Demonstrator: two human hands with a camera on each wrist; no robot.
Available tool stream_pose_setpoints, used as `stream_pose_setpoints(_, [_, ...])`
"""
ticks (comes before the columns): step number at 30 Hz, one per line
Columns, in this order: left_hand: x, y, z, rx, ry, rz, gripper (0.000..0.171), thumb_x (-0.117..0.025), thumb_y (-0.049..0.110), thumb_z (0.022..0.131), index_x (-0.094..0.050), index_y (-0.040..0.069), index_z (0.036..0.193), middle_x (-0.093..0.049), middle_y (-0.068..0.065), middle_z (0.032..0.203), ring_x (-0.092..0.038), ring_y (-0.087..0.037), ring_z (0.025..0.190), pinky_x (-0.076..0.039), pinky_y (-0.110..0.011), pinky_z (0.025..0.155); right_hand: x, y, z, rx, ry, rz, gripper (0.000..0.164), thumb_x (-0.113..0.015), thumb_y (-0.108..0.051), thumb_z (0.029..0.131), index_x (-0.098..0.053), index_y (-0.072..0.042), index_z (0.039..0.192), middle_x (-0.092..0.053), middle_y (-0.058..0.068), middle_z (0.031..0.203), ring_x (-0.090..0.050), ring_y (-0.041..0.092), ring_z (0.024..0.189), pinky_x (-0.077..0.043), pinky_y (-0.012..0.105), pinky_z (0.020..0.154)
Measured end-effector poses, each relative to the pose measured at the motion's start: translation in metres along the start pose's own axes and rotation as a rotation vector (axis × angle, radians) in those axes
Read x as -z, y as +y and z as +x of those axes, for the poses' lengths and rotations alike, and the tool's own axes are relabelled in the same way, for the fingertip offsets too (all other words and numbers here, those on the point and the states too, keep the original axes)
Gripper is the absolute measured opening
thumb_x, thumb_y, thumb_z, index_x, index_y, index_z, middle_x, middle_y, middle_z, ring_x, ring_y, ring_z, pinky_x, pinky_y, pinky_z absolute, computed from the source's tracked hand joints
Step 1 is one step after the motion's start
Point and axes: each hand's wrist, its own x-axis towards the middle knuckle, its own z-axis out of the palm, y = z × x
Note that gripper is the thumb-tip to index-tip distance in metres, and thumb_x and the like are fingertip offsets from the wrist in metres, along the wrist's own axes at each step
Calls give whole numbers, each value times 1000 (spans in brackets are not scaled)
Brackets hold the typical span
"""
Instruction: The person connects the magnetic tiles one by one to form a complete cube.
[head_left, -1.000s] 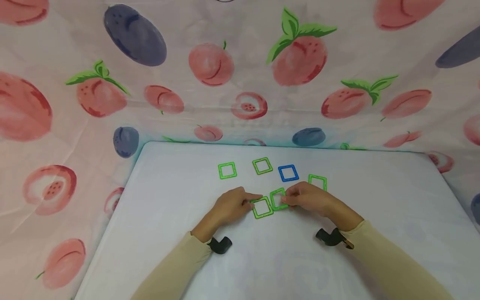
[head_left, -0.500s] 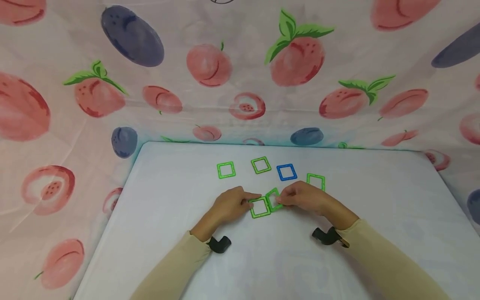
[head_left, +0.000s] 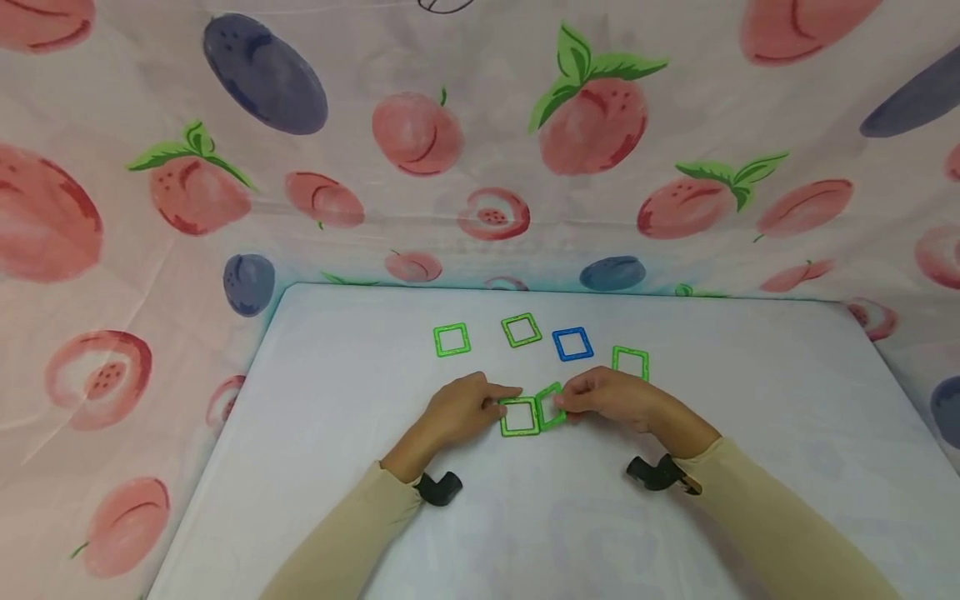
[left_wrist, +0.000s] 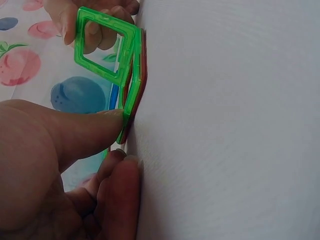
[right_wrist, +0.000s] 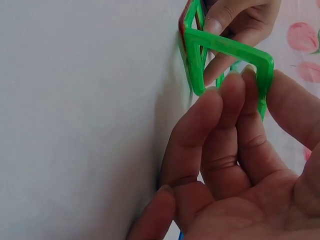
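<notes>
Left hand grips a flat green square; right hand pinches a tilted green square, best kept edge-aligned.

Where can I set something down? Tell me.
Free table: left of the left sleeve, between it and the right sleeve, and right of the right hand. Crowded: where that hand and the left hand hold two touching green frames, near a blue frame and three loose green frames.

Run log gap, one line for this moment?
left hand: holds flat green square frame; right hand: pinches tilted green square frame, edges touching; beyond: three green square frames, blue square frame
</notes>
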Motion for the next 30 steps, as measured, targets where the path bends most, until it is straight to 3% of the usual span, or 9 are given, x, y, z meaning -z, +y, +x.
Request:
stream_pose_setpoints(9, [0, 0, 0, -5, 4, -3, 36, -68, 22, 98, -70, 34, 131, -50, 2, 76, -44, -13, 67, -31, -25, 59, -3, 2, 0, -7, -18, 2, 26, -68, -30, 99, -75, -6, 91, -69, 4, 85, -60, 21, 91, -42, 36, 88])
stream_pose_setpoints(30, [0, -2, -2, -15, -2, 2, 36, -68, 22, 97, -70, 34, 131, -50, 2, 76, -45, -12, 67, -31, -25, 58, -9, 4, -2, -1, 26, -4, 28, -68, -30, 99, -74, -4, 89, -68, 5, 83, -59, 22, 89, -41, 37, 85])
